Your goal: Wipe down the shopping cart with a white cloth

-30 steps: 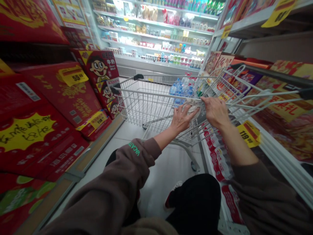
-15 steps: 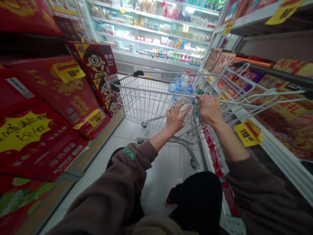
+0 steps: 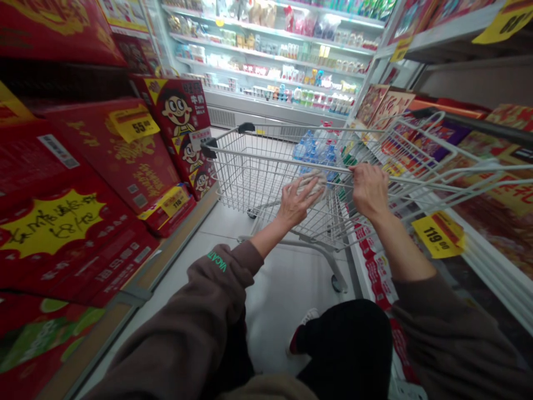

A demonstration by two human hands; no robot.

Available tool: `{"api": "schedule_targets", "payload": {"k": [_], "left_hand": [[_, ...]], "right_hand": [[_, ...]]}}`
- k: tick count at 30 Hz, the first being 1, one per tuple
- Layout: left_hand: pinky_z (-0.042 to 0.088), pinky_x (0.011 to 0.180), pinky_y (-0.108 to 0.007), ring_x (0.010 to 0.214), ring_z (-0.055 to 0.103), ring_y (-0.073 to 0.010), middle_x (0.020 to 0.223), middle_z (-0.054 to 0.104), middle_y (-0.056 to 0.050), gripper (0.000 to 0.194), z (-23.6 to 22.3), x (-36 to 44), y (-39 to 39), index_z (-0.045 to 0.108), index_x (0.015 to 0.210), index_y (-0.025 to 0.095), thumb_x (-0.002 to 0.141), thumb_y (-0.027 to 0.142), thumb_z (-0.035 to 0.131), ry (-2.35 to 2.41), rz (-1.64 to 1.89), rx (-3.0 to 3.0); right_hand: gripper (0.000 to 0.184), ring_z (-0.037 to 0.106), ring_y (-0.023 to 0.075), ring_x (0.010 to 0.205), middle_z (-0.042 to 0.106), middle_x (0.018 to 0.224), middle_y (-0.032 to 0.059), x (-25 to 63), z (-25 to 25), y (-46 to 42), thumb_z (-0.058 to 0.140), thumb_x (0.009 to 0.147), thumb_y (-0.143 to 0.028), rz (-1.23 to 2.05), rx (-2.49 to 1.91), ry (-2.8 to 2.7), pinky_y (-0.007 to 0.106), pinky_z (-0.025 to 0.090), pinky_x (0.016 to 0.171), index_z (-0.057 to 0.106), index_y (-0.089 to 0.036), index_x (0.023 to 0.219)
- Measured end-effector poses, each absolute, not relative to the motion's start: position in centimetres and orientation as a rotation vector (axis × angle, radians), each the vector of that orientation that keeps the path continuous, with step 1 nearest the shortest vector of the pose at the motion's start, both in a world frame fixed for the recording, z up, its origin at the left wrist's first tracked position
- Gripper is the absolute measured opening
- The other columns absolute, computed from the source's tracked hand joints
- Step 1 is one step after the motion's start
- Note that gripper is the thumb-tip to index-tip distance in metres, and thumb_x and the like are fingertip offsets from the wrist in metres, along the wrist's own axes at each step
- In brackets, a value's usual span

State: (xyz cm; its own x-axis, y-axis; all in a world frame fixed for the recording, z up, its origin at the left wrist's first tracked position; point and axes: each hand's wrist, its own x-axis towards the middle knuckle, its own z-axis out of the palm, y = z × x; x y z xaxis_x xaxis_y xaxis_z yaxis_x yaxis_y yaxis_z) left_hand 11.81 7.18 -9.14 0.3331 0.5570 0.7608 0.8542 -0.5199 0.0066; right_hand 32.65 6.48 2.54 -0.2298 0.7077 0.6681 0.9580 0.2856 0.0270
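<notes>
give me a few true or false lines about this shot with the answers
1. The right hand grips a rail of the grey wire shopping cart. True.
2. The left hand is holding a red box. False: it is on a pale rounded bundle at the cart.
3. Red boxes printed with a cartoon child's face are stacked along the left of the aisle. True.
4. The yellow price tag near the right hand reads 55. False: the yellow price tag reads 119.
</notes>
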Motion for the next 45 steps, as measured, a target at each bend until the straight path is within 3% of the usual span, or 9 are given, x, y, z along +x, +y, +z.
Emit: {"api": "schedule_targets", "payload": {"k": [4, 9, 14, 20, 26, 33, 39, 45], "left_hand": [[0.042, 0.102, -0.050, 0.137, 0.041, -0.0329, 0.160, 0.044, -0.003, 0.073, -9.8, 10.9, 7.3, 0.055, 0.146, 0.037, 0.080, 0.007, 0.057, -1.420, -1.188, -2.157], [0.040, 0.106, -0.050, 0.134, 0.042, -0.0327, 0.151, 0.048, -0.011, 0.065, -10.8, 12.3, 6.4, 0.060, 0.142, 0.029, 0.080, 0.012, 0.059, -1.433, -1.411, -1.955], [0.037, 0.105, -0.050, 0.130, 0.041, -0.0327, 0.142, 0.058, -0.005, 0.066, -10.3, 11.4, 7.3, 0.064, 0.137, 0.039, 0.079, 0.009, 0.062, -1.049, -1.322, -2.058], [0.039, 0.108, -0.050, 0.122, 0.044, -0.0315, 0.131, 0.051, -0.013, 0.061, -9.9, 8.4, 8.5, 0.073, 0.126, 0.025, 0.071, 0.003, 0.058, -1.522, -1.761, -1.467], [0.035, 0.108, -0.053, 0.123, 0.041, -0.0318, 0.129, 0.054, -0.009, 0.069, -10.5, 8.8, 8.0, 0.068, 0.132, 0.039, 0.074, 0.003, 0.062, -1.278, -1.530, -1.803], [0.037, 0.110, -0.049, 0.120, 0.043, -0.0296, 0.124, 0.049, -0.012, 0.053, -10.1, 5.4, 9.3, 0.078, 0.115, 0.024, 0.073, 0.002, 0.053, -1.646, -1.795, -1.314], [0.037, 0.111, -0.048, 0.121, 0.043, -0.0295, 0.123, 0.055, -0.009, 0.056, -10.9, 4.7, 9.1, 0.078, 0.116, 0.033, 0.072, 0.005, 0.060, -1.433, -1.583, -1.750], [0.041, 0.107, -0.050, 0.117, 0.047, -0.0311, 0.125, 0.053, -0.014, 0.057, -10.9, 2.5, 10.0, 0.078, 0.117, 0.025, 0.069, 0.002, 0.058, -1.785, -1.764, -1.209]], "right_hand": [[0.060, 0.055, 0.0277, 0.103, 0.069, 0.111, 0.0122, 32.5, 2.3, 6.5, 0.008, 0.105, -0.040, -0.614, -1.488, -1.996, 0.043, 0.036, 0.094, 0.064, -0.020, 0.114], [0.056, 0.054, 0.0272, 0.099, 0.068, 0.105, 0.0115, 32.1, 1.5, 6.9, 0.011, 0.104, -0.039, -0.646, -1.474, -1.920, 0.043, 0.035, 0.094, 0.064, -0.021, 0.108], [0.051, 0.053, 0.0270, 0.100, 0.068, 0.104, 0.0110, 31.8, 0.8, 7.3, 0.015, 0.104, -0.038, -0.635, -1.467, -1.825, 0.045, 0.034, 0.097, 0.063, -0.021, 0.103], [0.050, 0.053, 0.0273, 0.099, 0.066, 0.100, 0.0112, 31.4, 0.4, 7.6, 0.017, 0.104, -0.039, -0.636, -1.459, -1.770, 0.046, 0.034, 0.096, 0.063, -0.021, 0.100], [0.057, 0.054, 0.0293, 0.098, 0.066, 0.098, 0.0129, 31.3, 0.3, 7.5, 0.012, 0.103, -0.044, -0.612, -1.441, -1.733, 0.049, 0.033, 0.094, 0.065, -0.021, 0.099], [0.064, 0.055, 0.0302, 0.099, 0.068, 0.099, 0.0134, 32.0, 0.6, 7.0, 0.007, 0.103, -0.048, -0.560, -1.417, -1.785, 0.051, 0.034, 0.094, 0.067, -0.024, 0.102], [0.060, 0.057, 0.0308, 0.101, 0.069, 0.099, 0.0136, 31.1, 1.1, 7.2, 0.011, 0.104, -0.046, -0.633, -1.462, -1.770, 0.051, 0.035, 0.093, 0.066, -0.022, 0.100], [0.055, 0.062, 0.0261, 0.107, 0.073, 0.111, 0.0085, 27.6, 2.0, 7.6, 0.014, 0.105, -0.040, -0.503, -1.366, -1.900, 0.048, 0.035, 0.100, 0.065, -0.023, 0.118]]}}
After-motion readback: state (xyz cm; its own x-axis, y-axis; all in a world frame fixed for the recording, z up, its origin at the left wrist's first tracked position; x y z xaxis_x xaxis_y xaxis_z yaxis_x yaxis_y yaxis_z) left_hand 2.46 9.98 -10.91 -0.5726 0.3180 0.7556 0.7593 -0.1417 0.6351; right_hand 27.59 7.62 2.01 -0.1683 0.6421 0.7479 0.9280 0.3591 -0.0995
